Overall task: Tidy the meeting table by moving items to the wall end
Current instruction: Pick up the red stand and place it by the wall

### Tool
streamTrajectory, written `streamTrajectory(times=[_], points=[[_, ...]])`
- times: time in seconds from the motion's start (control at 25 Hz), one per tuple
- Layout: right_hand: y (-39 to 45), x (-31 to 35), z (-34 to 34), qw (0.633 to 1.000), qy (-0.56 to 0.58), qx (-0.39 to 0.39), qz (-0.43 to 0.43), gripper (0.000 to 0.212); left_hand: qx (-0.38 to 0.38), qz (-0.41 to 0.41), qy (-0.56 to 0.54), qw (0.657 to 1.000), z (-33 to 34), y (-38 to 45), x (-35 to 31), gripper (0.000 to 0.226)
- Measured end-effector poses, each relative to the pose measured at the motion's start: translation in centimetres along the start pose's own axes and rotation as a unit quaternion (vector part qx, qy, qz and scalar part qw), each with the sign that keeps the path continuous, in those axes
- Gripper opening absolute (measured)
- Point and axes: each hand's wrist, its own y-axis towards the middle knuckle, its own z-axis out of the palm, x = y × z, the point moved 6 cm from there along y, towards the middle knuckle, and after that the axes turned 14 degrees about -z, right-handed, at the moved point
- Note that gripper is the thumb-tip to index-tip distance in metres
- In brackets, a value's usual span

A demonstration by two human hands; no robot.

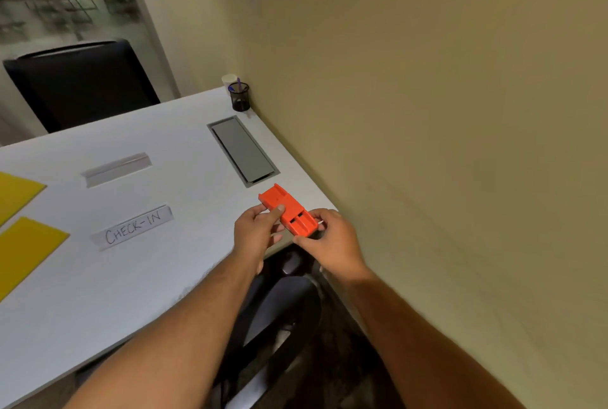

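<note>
An orange plastic holder (287, 209) is held just above the white table (171, 277), close to its wall-side corner. My left hand (258, 232) grips its left side with the thumb on top. My right hand (329, 241) grips its near right end. A "CHECK-IN" name sign (133, 227) lies flat left of my hands, and a clear sign holder (116, 169) lies behind it. Two yellow sheets (24, 252) lie at the table's left. A black mesh pen cup (240, 96) with a purple pen stands at the far corner against the wall.
A grey cable hatch (243, 150) is set into the table along the wall edge. A white paper cup (229, 81) stands behind the pen cup. One black chair (82, 83) is at the far side, another (279, 316) below my arms. The beige wall (427, 112) runs along the right.
</note>
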Motion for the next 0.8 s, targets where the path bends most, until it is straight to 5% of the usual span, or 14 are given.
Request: streamTrajectory(times=[0.28,0.64,0.8], points=[[6.6,-4.8,1.6,0.999,-0.032,-0.043,0.002,0.034,-0.03,0.019,0.046,0.998,3.6,6.8,-3.4,0.059],[15.9,-18.8,6.4,0.98,-0.051,-0.02,0.192,0.03,-0.118,-0.03,0.166,0.979,4.0,15.9,-3.4,0.009],[16.7,-21.9,9.1,0.975,-0.065,-0.014,0.212,0.027,-0.12,-0.03,0.208,0.97,4.7,18.1,-2.7,0.011]])
